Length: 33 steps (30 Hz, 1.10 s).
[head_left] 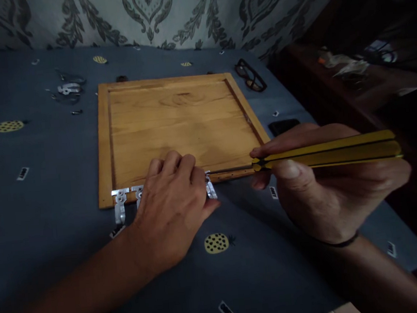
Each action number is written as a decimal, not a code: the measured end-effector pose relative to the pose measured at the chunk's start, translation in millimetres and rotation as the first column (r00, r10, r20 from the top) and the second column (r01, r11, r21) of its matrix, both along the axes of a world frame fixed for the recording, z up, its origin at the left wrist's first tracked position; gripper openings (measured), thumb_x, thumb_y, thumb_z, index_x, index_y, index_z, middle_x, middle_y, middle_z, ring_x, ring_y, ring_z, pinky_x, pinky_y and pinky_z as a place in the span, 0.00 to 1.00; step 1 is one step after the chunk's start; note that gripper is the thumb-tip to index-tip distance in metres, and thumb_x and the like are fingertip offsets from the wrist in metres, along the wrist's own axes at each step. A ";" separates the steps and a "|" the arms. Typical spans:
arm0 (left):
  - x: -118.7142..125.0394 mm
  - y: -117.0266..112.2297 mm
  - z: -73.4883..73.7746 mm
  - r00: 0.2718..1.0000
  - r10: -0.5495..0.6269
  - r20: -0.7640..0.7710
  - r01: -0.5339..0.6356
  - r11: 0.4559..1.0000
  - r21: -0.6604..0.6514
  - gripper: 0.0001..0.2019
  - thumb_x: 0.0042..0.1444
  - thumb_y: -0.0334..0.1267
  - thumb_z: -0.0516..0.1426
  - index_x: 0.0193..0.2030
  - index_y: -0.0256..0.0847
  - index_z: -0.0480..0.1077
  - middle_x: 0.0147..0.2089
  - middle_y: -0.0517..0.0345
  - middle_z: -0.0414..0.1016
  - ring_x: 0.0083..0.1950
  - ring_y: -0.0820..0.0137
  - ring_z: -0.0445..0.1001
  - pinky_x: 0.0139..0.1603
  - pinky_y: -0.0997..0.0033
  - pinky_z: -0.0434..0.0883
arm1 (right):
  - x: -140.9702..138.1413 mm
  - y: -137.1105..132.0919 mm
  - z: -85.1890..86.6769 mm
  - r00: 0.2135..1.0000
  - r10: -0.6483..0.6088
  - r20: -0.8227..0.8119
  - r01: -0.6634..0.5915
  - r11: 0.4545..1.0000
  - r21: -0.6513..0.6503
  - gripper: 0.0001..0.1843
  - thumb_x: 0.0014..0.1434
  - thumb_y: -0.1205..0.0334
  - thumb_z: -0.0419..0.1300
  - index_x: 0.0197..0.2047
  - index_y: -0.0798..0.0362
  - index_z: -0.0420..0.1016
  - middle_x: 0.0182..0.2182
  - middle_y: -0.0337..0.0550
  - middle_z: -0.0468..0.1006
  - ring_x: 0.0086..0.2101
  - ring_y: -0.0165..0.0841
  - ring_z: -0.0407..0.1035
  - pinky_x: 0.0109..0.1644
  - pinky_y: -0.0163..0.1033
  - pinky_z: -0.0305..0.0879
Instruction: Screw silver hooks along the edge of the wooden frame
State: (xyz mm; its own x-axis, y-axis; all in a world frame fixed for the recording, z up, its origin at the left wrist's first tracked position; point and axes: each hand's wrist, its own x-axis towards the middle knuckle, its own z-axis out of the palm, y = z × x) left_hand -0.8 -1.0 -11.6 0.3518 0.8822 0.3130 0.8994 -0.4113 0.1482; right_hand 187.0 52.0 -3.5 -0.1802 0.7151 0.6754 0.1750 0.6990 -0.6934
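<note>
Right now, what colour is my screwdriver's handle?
The screwdriver handle is yellow with black stripes, as the head view shows.

You've got two hands here: one left hand (172, 203), one right hand (317, 191). One yellow-handled screwdriver (332, 150), one wooden panel (184, 124). Silver hinge pieces (120, 205) on your near edge: three showing, total can't be told, your left hand covers part. One loose silver fitting (69, 88); dark bits around it too blurry to count. One pair of glasses (254, 83), one flat black object (284, 126), one wristband (338, 245). One cloth (57, 179), five pineapple prints (216, 243).
</note>
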 end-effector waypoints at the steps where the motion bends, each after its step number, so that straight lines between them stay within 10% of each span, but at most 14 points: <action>1: -0.1 0.0 0.1 1.000 0.000 0.002 0.000 1.000 -0.002 0.15 0.58 0.45 0.69 0.41 0.33 0.77 0.41 0.48 0.77 0.46 0.53 0.74 0.44 0.54 0.70 | 0.0 -0.3 0.0 1.000 -0.001 0.000 0.001 1.000 -0.003 0.06 0.58 0.67 0.72 0.38 0.47 0.86 0.33 0.37 0.83 0.23 0.30 0.74 0.23 0.42 0.71; 20: -0.4 -0.1 -1.7 1.000 -0.005 -0.001 0.005 1.000 0.027 0.16 0.58 0.46 0.69 0.41 0.32 0.77 0.41 0.47 0.77 0.47 0.52 0.74 0.44 0.54 0.70 | 7.5 3.6 8.8 0.965 0.226 0.133 -0.223 0.974 -0.036 0.03 0.64 0.67 0.67 0.39 0.53 0.84 0.42 0.40 0.85 0.32 0.30 0.79 0.36 0.41 0.75; 33: 0.6 -0.5 -3.4 1.000 0.002 -0.003 -0.002 1.000 0.030 0.15 0.59 0.45 0.69 0.40 0.34 0.76 0.40 0.48 0.76 0.47 0.53 0.73 0.44 0.54 0.69 | 5.0 0.1 3.9 0.979 0.039 0.201 -0.060 0.993 0.098 0.08 0.57 0.67 0.73 0.41 0.51 0.82 0.33 0.35 0.81 0.29 0.30 0.75 0.31 0.41 0.70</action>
